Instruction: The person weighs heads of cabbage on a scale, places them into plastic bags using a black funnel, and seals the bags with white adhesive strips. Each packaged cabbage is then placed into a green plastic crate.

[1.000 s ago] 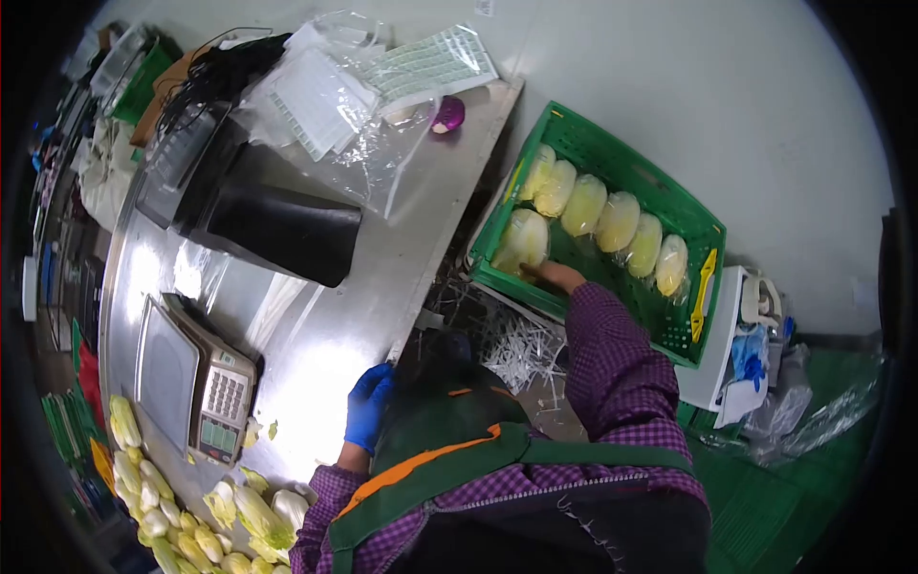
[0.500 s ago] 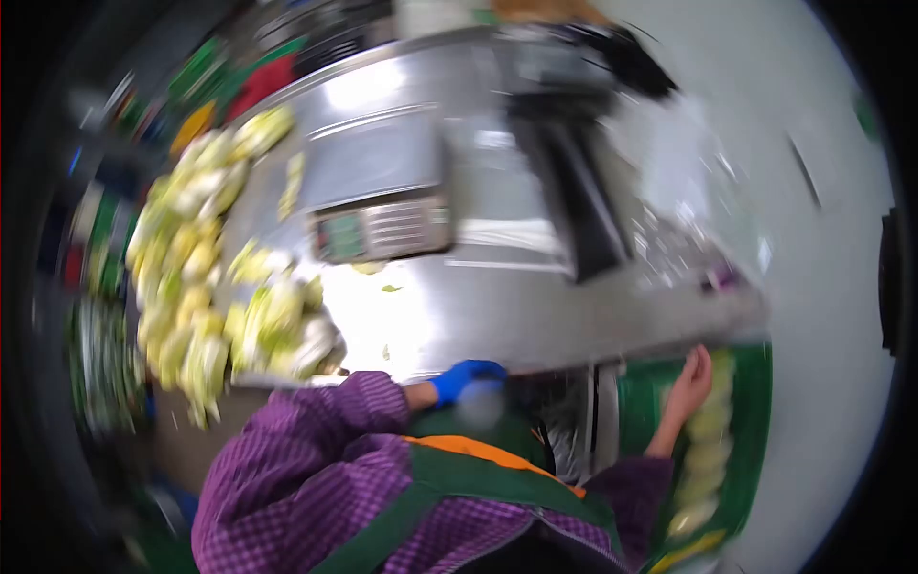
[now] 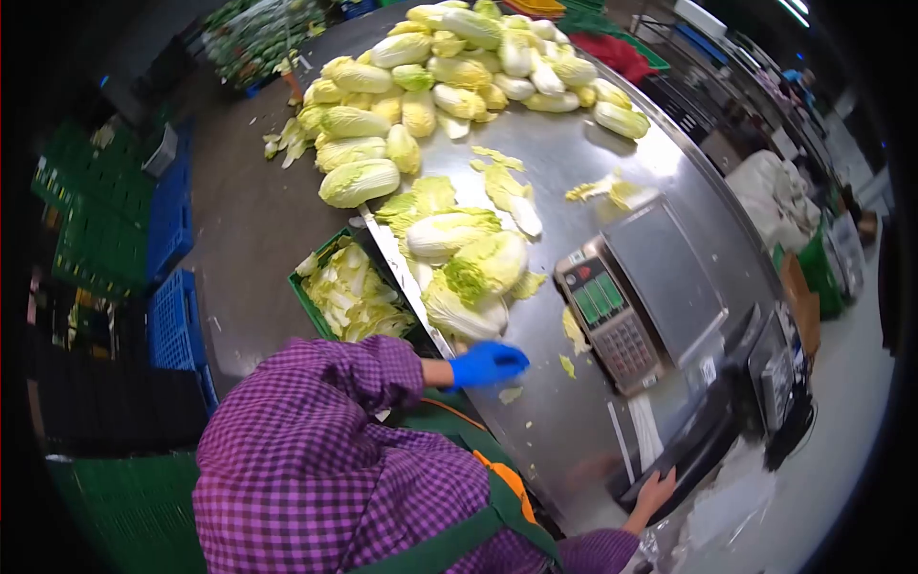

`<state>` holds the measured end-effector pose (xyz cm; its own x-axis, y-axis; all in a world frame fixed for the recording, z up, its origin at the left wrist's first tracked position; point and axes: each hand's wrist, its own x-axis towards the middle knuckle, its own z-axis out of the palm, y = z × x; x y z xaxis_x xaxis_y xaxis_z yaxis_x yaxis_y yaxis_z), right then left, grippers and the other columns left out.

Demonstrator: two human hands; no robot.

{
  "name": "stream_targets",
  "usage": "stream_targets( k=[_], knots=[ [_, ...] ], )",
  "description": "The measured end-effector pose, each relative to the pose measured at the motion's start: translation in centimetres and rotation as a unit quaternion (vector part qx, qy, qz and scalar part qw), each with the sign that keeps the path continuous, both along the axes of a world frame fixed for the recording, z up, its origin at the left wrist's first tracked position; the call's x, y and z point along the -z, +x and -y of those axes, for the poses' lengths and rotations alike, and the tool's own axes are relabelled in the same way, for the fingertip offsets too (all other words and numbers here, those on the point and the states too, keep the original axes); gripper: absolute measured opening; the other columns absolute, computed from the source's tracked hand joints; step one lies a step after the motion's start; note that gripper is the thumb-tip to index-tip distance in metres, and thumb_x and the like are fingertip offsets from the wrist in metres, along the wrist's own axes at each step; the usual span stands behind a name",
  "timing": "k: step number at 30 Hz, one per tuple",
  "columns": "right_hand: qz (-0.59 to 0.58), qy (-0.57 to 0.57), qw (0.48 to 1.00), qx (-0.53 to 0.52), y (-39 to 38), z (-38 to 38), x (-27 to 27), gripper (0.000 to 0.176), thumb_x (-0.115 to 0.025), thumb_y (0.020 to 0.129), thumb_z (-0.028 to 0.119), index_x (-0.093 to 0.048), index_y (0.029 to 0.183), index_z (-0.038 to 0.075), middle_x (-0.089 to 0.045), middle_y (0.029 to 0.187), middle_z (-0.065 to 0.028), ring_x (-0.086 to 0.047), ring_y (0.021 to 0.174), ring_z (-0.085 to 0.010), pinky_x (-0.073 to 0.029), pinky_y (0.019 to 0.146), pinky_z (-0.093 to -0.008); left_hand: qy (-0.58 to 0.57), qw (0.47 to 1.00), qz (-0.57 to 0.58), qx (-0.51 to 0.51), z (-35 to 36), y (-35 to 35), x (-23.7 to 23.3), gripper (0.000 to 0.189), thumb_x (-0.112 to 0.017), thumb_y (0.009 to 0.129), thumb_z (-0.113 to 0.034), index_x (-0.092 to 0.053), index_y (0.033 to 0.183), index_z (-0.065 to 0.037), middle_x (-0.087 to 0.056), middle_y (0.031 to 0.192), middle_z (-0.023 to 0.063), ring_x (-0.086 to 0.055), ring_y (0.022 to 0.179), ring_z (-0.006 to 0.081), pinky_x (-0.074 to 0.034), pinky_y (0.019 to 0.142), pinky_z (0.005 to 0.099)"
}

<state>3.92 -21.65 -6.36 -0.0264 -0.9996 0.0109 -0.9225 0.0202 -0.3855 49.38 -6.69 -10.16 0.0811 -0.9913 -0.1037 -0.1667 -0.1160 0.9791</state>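
Observation:
My left hand (image 3: 488, 364), in a blue glove, hovers over the near edge of the metal table with its fingers stretched out and nothing in them. Just beyond it lie a few napa cabbages (image 3: 464, 304) among loose outer leaves. At the lower right, my bare right hand (image 3: 654, 494) is at the front end of a long black device (image 3: 693, 448), fingers extended against its edge. Between the hands and the table's far side stands a weighing scale (image 3: 665, 282), its plate bare. Leaf scraps (image 3: 567, 366) lie beside the scale.
A large heap of napa cabbages (image 3: 421, 86) covers the table's far end. Below the table's left edge, a green crate (image 3: 311, 297) holds trimmed leaves. Blue crates (image 3: 175, 320) stand on the floor at left. Clear plastic film (image 3: 732, 507) lies near the right hand.
The view has swung left, bringing the cabbage heap and leaf crate into sight. My right hand has gone from above the green crate of cabbages to the black device. My left hand has reached forward over the table.

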Motion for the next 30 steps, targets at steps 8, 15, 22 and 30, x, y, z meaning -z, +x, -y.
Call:
stream_targets(
  k=[8, 15, 22, 30],
  knots=[
    [-0.061, 0.425, 0.901, -0.06, 6.3, -7.7, -13.6, 0.047, -0.06, 0.085, 0.029, -0.053, 0.122, 0.0, -0.061, 0.104, -0.0243, -0.059, 0.094, -0.0342, -0.044, 0.084, -0.039, -0.002, 0.96, -0.049, -0.275, 2.5, 22.0, -5.0, 0.019, -0.058, 0.09, -0.014, -0.066, 0.1, 0.0, -0.068, 0.081, 0.0063, -0.064, 0.072, 0.0114, -0.052, 0.068, 0.0247],
    [-0.087, 0.295, 0.951, -0.033, 15.2, -5.9, -14.5, 0.044, -0.058, 0.087, 0.026, -0.052, 0.123, 0.002, -0.063, 0.101, -0.0208, -0.061, 0.093, -0.0304, -0.046, 0.083, -0.037, 0.125, 0.603, 0.723, -0.312, 4.5, 46.1, -9.1, 0.087, -0.078, 0.061, -0.029, -0.037, 0.137, -0.02, -0.045, 0.133, 0.01, -0.04, 0.123, 0.0343, -0.035, 0.099, 0.0469],
    [-0.013, 0.249, 0.962, -0.11, 20.0, -3.5, -11.4, 0.039, -0.062, 0.085, 0.018, -0.054, 0.121, 0.003, -0.065, 0.098, -0.0173, -0.063, 0.086, -0.0283, -0.048, 0.078, -0.0343, 0.315, 0.722, 0.576, -0.219, 2.3, 55.5, -11.7, 0.076, -0.078, 0.057, -0.035, -0.051, 0.127, -0.021, -0.061, 0.117, 0.0119, -0.058, 0.105, 0.0344, -0.045, 0.092, 0.0424],
    [0.049, 0.244, 0.964, -0.095, 20.1, -3.5, -7.3, 0.041, -0.063, 0.078, 0.007, -0.055, 0.116, -0.005, -0.063, 0.092, -0.0179, -0.061, 0.084, -0.0249, -0.048, 0.079, -0.0322, 0.048, 0.85, -0.417, -0.318, 5.1, 43.2, -17.9, 0.05, -0.062, 0.086, -0.031, -0.049, 0.127, -0.006, -0.06, 0.118, 0.0106, -0.061, 0.103, 0.023, -0.048, 0.092, 0.0374]
  ],
)
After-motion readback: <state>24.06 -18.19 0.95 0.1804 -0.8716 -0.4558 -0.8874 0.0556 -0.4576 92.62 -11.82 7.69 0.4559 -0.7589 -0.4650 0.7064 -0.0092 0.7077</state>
